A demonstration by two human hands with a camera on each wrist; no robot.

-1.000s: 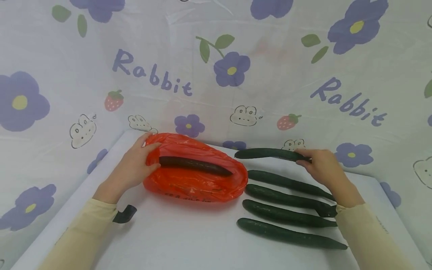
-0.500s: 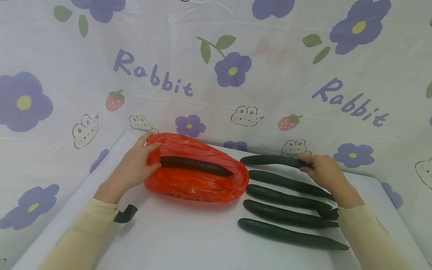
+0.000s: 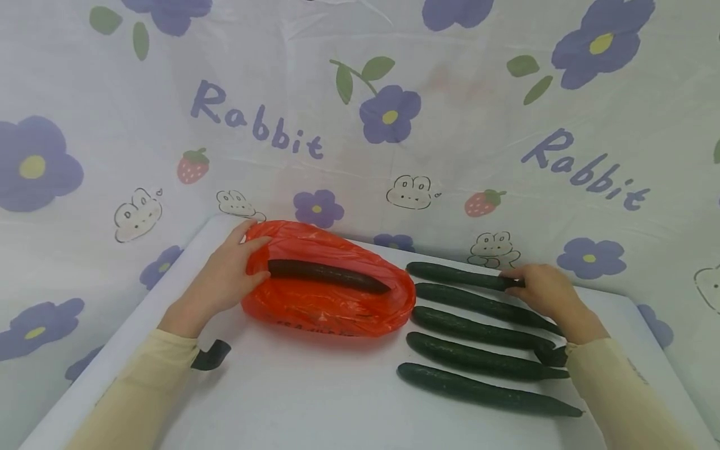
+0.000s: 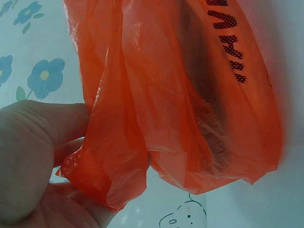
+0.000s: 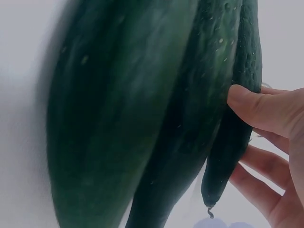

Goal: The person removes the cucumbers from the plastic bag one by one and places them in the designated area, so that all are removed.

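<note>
A red plastic bag [image 3: 315,312] lies at the back left of the white table, with a dark cucumber [image 3: 329,277] showing inside it. My left hand [image 3: 216,278] pinches the bag's left edge between thumb and fingers; in the left wrist view the thin film [image 4: 109,156] bunches there. At the far end of a row on the right lies a green cucumber [image 3: 450,274], whose right end my right hand [image 3: 545,292] grips. The right wrist view shows the thumb on the near side of this cucumber [image 5: 240,128] and the fingers behind it.
Several more cucumbers lie roughly parallel in front of the gripped one, the second [image 3: 478,302] close by and the nearest [image 3: 484,389] towards the front. Black pieces sit at both wrists, one under the left sleeve [image 3: 210,355]. A flower-printed sheet [image 3: 365,181] hangs behind the table [image 3: 298,400].
My right hand has lowered the cucumber from above the row to the row's far end, shifting slightly right. My left hand stays on the bag.
</note>
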